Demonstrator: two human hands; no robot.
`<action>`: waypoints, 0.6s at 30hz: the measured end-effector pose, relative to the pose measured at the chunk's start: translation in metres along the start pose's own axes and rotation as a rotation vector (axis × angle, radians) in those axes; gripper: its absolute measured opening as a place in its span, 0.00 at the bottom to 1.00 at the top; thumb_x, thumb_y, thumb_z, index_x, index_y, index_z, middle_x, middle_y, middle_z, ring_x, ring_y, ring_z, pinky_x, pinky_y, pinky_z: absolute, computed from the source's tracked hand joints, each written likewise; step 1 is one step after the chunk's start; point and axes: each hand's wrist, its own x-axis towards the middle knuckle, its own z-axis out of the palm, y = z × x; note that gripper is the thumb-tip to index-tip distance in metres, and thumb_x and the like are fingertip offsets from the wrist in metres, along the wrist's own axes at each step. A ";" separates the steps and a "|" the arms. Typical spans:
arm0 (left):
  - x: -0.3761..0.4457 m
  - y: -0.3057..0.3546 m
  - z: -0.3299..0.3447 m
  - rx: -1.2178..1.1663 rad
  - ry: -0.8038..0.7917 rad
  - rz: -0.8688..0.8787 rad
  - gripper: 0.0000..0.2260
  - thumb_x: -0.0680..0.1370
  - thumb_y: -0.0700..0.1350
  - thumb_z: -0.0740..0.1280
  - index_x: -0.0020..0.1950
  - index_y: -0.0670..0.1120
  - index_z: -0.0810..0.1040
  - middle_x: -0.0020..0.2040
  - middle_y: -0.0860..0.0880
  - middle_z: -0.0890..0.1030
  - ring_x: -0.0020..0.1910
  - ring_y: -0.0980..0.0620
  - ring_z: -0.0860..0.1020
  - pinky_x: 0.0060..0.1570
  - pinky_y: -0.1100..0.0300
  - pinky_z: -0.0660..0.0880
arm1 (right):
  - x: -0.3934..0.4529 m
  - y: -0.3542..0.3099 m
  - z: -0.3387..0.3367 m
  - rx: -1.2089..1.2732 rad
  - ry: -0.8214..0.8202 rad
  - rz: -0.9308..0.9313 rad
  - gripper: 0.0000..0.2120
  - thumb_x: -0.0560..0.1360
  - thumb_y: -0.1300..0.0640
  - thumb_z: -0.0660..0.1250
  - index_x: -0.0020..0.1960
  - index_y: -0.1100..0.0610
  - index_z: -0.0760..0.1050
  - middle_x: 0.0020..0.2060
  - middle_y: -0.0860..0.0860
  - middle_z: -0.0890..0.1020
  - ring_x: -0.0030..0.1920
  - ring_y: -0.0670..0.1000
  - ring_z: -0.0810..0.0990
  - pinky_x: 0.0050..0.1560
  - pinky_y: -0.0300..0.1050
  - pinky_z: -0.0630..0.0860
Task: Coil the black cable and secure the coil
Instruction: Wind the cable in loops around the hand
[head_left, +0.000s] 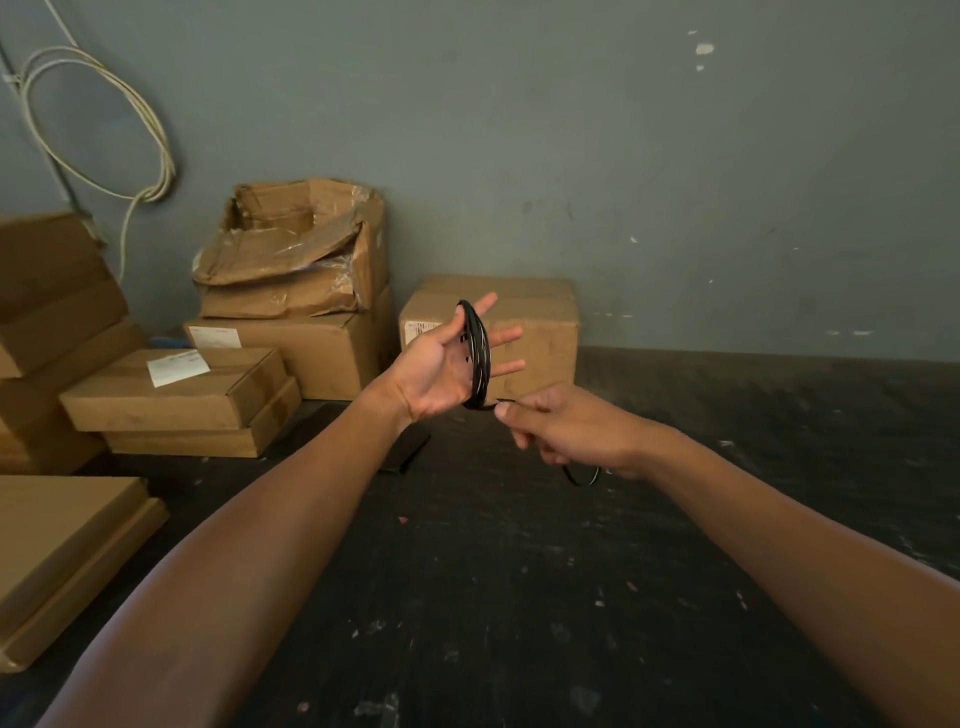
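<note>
We are working over a dark, scuffed worktop (519, 597), with brown cardboard boxes (291, 332) stacked from nine to twelve o'clock. Our left hand (441, 374) is holding its fingers (501, 340) spread, the thin black cable (477, 358) looped round them. At four o'clock of the coil, our right hand (561, 431) is pinching the free tail. We are risking slack: should the spread fingers relax, the loops could slip off and spring apart.

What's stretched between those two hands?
In the head view, a short run of the black cable leads from the coil around the left hand to the pinching right hand; nothing else lies between.
</note>
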 end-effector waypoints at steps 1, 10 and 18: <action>0.000 -0.002 0.000 0.038 0.000 -0.009 0.20 0.83 0.59 0.49 0.72 0.62 0.69 0.69 0.45 0.77 0.66 0.36 0.76 0.71 0.29 0.54 | -0.001 -0.004 -0.005 -0.037 0.001 -0.013 0.18 0.80 0.44 0.60 0.37 0.52 0.77 0.23 0.44 0.70 0.24 0.43 0.68 0.33 0.40 0.69; -0.006 -0.007 -0.003 0.389 0.080 -0.063 0.17 0.84 0.58 0.51 0.66 0.66 0.75 0.64 0.51 0.82 0.64 0.42 0.78 0.69 0.36 0.62 | -0.009 -0.027 -0.048 -0.411 -0.169 0.098 0.09 0.80 0.53 0.64 0.50 0.54 0.82 0.25 0.46 0.76 0.28 0.44 0.77 0.44 0.45 0.74; -0.014 -0.024 0.003 0.545 -0.095 -0.284 0.18 0.84 0.57 0.52 0.70 0.61 0.74 0.66 0.50 0.80 0.68 0.41 0.75 0.72 0.32 0.57 | 0.007 -0.034 -0.071 -0.775 0.226 -0.020 0.11 0.78 0.52 0.66 0.37 0.51 0.78 0.29 0.50 0.77 0.32 0.50 0.74 0.31 0.42 0.65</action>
